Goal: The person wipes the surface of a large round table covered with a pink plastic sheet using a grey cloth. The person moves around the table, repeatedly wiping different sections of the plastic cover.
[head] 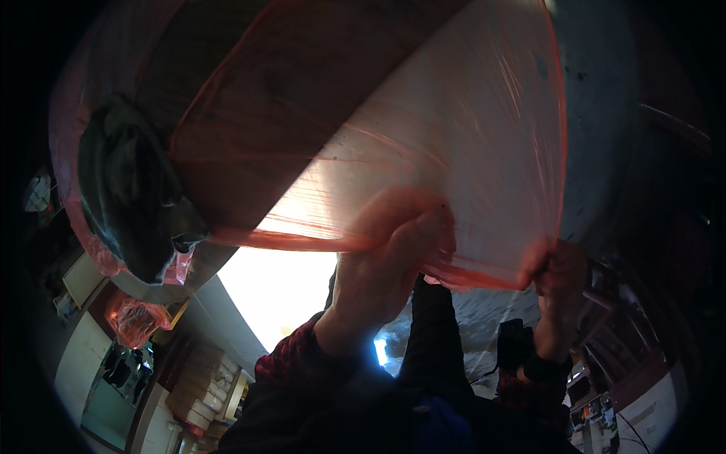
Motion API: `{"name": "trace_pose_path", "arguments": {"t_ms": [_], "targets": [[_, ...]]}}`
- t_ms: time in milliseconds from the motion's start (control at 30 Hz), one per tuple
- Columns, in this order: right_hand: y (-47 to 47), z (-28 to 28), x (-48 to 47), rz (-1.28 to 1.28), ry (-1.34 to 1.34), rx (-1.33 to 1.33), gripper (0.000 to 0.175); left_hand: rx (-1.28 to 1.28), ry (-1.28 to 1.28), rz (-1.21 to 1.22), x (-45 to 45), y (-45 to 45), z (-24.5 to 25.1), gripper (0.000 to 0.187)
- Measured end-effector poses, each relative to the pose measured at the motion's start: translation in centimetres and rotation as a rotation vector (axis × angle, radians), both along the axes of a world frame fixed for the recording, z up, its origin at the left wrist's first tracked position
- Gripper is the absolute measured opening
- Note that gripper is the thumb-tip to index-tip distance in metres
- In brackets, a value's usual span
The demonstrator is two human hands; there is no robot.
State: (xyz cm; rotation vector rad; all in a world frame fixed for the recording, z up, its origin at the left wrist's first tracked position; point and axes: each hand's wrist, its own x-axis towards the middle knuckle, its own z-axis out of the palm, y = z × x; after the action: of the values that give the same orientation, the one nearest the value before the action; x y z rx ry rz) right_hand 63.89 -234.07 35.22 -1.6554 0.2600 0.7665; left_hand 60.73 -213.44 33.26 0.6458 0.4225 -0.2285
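Note:
A thin, see-through red plastic bag [476, 130] is spread wide before me and fills the upper middle of the head view. My left hand [380, 267] grips its lower edge, partly seen through the film. At the bag's lower right corner, my right hand [553, 269] holds the plastic between closed fingers. Dark, crumpled cloth [130, 193] lies at the left, beside the bag's edge. What the bag contains, if anything, cannot be told.
A crumpled red plastic bag [136, 320] is at the lower left, near stacked pale packages [207, 386]. Dark wooden furniture [618, 318] stands at the right. Very bright light shows below the spread bag. A small black device [513, 343] is near my right wrist.

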Motion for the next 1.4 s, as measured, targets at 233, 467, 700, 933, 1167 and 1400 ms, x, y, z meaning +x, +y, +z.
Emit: {"name": "trace_pose_path", "arguments": {"t_ms": [233,467,700,933,1167,1400], "targets": [[-0.2,-0.3,-0.1,-0.008,0.03,0.041,0.021,0.065,-0.014,0.017,0.0,-0.2,0.0,0.018],[-0.4,-0.6,-0.2,0.011,0.005,0.112,0.019,0.137,-0.023,0.01,0.3,-0.1,-0.1,0.013],[-0.4,-0.7,-0.3,0.018,0.016,0.105,0.02,0.146,-0.038,0.015,0.4,-0.2,0.0,0.012],[-0.5,-1.4,-0.5,0.027,-0.078,0.154,0.019,0.113,-0.07,-0.011,0.2,0.1,-0.5,0.017],[-0.9,-1.7,-0.5,0.026,-0.045,0.188,0.019,0.096,-0.072,-0.007,-0.1,0.0,-0.3,0.015],[-0.7,-1.4,-0.3,0.053,-0.029,0.131,0.016,0.076,-0.104,-0.012,0.0,0.0,-0.3,0.016]]}}
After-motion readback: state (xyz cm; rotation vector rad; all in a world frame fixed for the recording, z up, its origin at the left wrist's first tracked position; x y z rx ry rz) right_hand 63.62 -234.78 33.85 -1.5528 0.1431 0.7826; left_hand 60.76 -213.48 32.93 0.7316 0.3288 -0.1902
